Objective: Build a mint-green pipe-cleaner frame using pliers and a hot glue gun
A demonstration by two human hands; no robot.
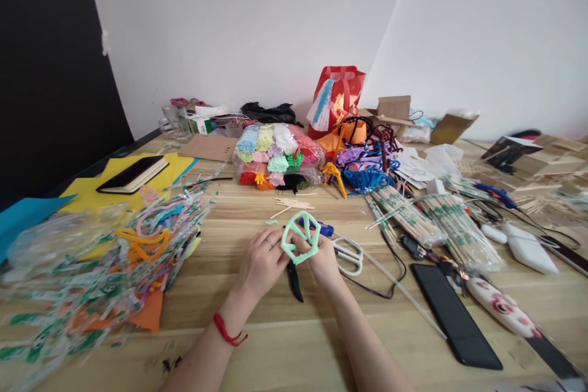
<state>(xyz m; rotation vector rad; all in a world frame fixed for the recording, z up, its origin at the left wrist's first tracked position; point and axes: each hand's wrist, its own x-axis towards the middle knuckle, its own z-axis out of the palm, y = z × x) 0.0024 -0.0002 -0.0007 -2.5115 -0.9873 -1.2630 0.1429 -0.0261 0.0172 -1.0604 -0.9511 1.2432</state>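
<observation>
Above the middle of the table I hold a mint-green pipe-cleaner frame (297,259), an angular ring with spokes across it. My left hand (264,260) grips its left side, the fingers closed at the edge. On the other side my right hand (325,257) pinches it, with some fingers seen through the gaps. Just behind the hands lies a blue glue gun (321,228), partly hidden by the frame. White-handled scissors (351,257) rest to the right of my right hand. A black blade-like piece (294,283) lies on the table below the frame.
Plastic wrappers and scraps (114,275) cover the left side. Bundled pipe cleaners (278,156) stand at the back, beside a red bag (340,95). To the right are packs of wooden sticks (459,229), a phone (454,315) and a white power bank (530,249). Loose sticks (291,204) lie ahead.
</observation>
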